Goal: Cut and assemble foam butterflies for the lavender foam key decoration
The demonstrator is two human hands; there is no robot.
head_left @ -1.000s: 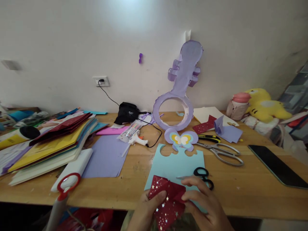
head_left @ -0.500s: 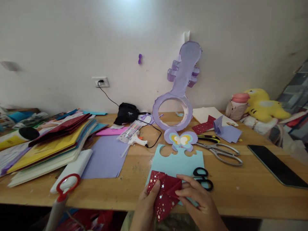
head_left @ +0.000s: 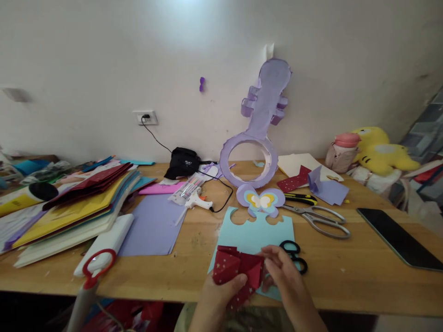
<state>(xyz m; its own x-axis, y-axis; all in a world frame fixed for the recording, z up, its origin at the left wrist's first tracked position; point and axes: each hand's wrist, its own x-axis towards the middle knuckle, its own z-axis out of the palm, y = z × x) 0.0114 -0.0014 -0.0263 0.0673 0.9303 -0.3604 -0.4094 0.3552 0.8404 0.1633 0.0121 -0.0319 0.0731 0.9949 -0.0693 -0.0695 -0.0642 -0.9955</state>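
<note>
A folded dark red paper with small stars (head_left: pixel 226 266) is in my left hand (head_left: pixel 221 293), at the table's front edge. My left thumb lies across its front, and its fingers are hidden behind. Beside the paper's right edge is my right hand (head_left: pixel 285 276), its fingers slightly curled and apart, with no grip on the paper visible. Under the hands lies a light blue sheet with curved cut-outs (head_left: pixel 254 235). Black-handled scissors (head_left: pixel 292 249) rest on that sheet, close to my right hand. A layered paper butterfly (head_left: pixel 260 201) sits just behind it.
A lilac ring-bottomed shape (head_left: pixel 265 106) leans on the wall. A glue gun (head_left: pixel 199 199) and lilac sheets (head_left: pixel 148 226) lie left of centre, beside stacked coloured paper (head_left: pixel 86 207). Metal scissors (head_left: pixel 321 221), a cutter (head_left: pixel 301 198) and a phone (head_left: pixel 394 235) are to the right.
My left thumb has slid right across the red paper, which has turned and shows its folds more. My right fingers have moved off the paper's front to its right edge.
</note>
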